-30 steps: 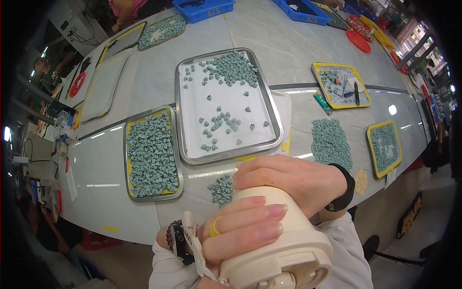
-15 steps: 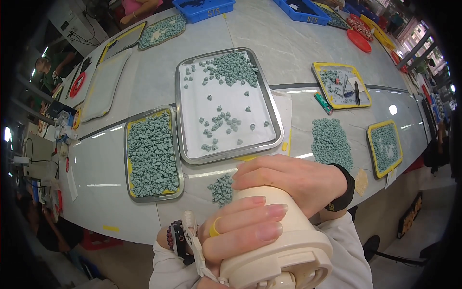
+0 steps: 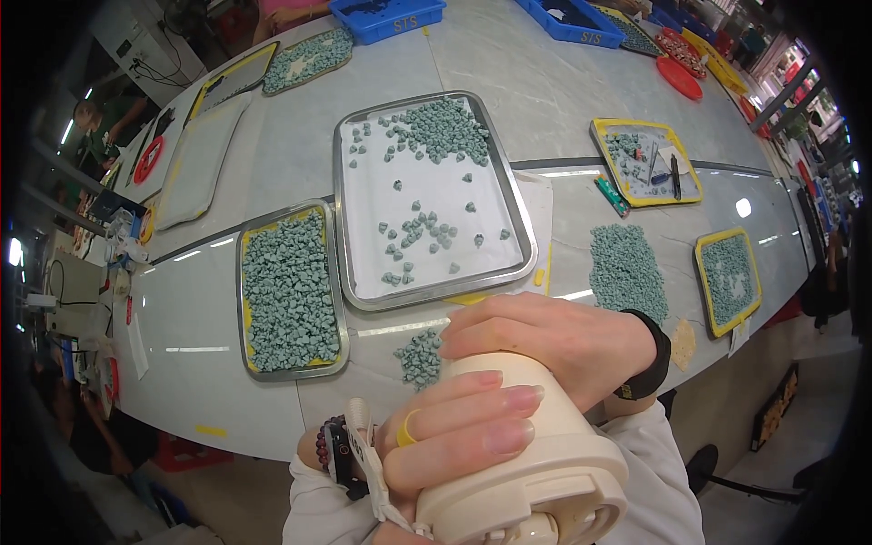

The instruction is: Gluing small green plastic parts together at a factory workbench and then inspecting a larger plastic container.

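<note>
A cream travel tumbler (image 3: 568,454) lies tilted close to me above the near table edge, its lid end toward me. My left hand (image 3: 459,422), with a yellow ring, is wrapped round its side; a strap hangs by that wrist. My right hand (image 3: 554,341) is closed over the tumbler's far end, and its fingertips are partly hidden. Just beyond my hands, a small heap of grey-green pieces (image 3: 420,359) sits on the table. Farther off, a large metal tray (image 3: 372,245) lined with white holds loose pieces of the same kind.
To the left stands a smaller tray (image 3: 243,350) full of grey-green pieces. On the right are a spread of pieces (image 3: 627,272), a yellow-rimmed tray with tools (image 3: 649,202) and another yellow-rimmed tray (image 3: 701,272). Blue bins (image 3: 395,27) and other people are at the far side.
Both hands keep the same hold on the tumbler. The whole view has shifted very slightly. At the far left, a person's arm has moved a little.
</note>
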Action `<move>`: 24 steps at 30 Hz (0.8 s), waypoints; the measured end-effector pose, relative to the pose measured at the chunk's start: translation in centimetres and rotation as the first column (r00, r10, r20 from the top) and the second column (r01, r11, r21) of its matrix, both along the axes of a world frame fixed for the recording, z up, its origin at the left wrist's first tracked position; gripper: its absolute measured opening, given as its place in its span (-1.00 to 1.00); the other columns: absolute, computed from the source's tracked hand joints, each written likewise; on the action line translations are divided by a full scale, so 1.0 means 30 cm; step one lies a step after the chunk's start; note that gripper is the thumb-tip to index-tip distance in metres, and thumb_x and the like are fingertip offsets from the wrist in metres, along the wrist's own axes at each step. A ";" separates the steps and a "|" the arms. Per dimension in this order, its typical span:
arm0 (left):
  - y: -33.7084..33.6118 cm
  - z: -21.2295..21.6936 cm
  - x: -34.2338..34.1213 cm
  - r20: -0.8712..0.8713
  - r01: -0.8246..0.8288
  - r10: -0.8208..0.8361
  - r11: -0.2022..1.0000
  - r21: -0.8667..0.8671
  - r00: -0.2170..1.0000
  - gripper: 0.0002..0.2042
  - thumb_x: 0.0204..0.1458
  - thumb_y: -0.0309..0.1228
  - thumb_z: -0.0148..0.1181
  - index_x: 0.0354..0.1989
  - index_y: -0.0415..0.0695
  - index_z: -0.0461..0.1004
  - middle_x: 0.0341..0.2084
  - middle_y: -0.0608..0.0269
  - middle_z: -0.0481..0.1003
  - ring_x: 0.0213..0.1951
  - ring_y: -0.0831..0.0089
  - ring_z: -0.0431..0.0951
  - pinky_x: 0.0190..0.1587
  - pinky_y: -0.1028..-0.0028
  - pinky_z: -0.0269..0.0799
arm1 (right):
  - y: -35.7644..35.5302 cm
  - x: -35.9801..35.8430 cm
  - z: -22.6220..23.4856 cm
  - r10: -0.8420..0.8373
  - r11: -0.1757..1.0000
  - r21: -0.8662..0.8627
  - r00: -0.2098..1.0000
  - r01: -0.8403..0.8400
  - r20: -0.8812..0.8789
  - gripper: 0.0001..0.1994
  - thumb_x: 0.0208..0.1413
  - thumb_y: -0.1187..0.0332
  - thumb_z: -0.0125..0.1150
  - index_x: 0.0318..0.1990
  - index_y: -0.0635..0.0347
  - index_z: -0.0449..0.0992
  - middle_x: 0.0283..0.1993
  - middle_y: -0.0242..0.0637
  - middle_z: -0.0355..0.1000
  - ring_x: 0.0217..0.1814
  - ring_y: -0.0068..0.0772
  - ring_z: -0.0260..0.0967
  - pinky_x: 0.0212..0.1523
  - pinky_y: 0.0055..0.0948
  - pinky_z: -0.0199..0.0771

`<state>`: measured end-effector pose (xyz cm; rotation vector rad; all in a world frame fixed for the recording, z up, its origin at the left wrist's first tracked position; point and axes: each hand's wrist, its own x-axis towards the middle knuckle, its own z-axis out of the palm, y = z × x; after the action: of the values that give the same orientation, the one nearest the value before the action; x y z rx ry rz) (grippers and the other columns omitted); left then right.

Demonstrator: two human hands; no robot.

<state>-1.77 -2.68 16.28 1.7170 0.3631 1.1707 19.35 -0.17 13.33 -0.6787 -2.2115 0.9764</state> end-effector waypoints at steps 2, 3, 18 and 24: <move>0.011 0.006 -0.009 -0.130 0.004 0.006 0.997 0.077 0.992 -0.63 -0.06 -0.34 0.28 -0.08 -0.22 0.41 -0.08 0.07 0.50 -0.02 0.12 0.55 0.12 0.18 0.41 | -0.002 -0.002 0.002 -0.002 1.000 0.002 1.000 0.002 -0.002 -0.31 -0.18 0.20 0.47 0.10 0.34 0.32 0.07 0.01 0.34 0.09 0.01 0.37 0.02 -0.20 0.40; 0.016 0.004 -0.011 -0.130 0.003 0.007 0.997 0.077 0.991 -0.63 -0.06 -0.34 0.28 -0.08 -0.22 0.41 -0.08 0.07 0.50 -0.02 0.12 0.55 0.12 0.18 0.41 | -0.003 -0.004 0.007 -0.011 1.000 0.006 1.000 0.011 -0.020 -0.38 -0.16 0.26 0.42 0.08 0.30 0.32 0.02 -0.07 0.34 0.04 -0.04 0.36 -0.01 -0.23 0.39; 0.010 0.006 -0.007 -0.132 0.022 -0.019 1.000 0.021 0.991 -0.58 -0.12 -0.34 0.35 -0.07 -0.19 0.42 -0.07 0.05 0.50 -0.01 0.13 0.54 0.13 0.19 0.40 | -0.001 -0.004 0.003 -0.020 1.000 0.011 0.999 0.021 -0.032 -0.43 -0.14 0.29 0.39 0.06 0.25 0.33 -0.03 -0.14 0.35 0.00 -0.08 0.36 -0.06 -0.27 0.39; 0.000 -0.002 0.006 -0.080 -0.026 0.026 1.000 0.007 0.996 -0.60 -0.09 -0.32 0.34 -0.08 -0.17 0.42 -0.10 0.06 0.52 -0.03 0.15 0.55 0.11 0.20 0.41 | 0.001 0.000 -0.004 0.001 1.000 0.007 1.000 -0.001 -0.017 -0.31 -0.18 0.20 0.47 0.09 0.35 0.32 0.06 0.00 0.35 0.05 -0.01 0.38 0.00 -0.22 0.41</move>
<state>-1.58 -2.67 16.23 1.7728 0.4321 1.1249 19.35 -0.14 13.21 -0.6634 -2.1996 0.9711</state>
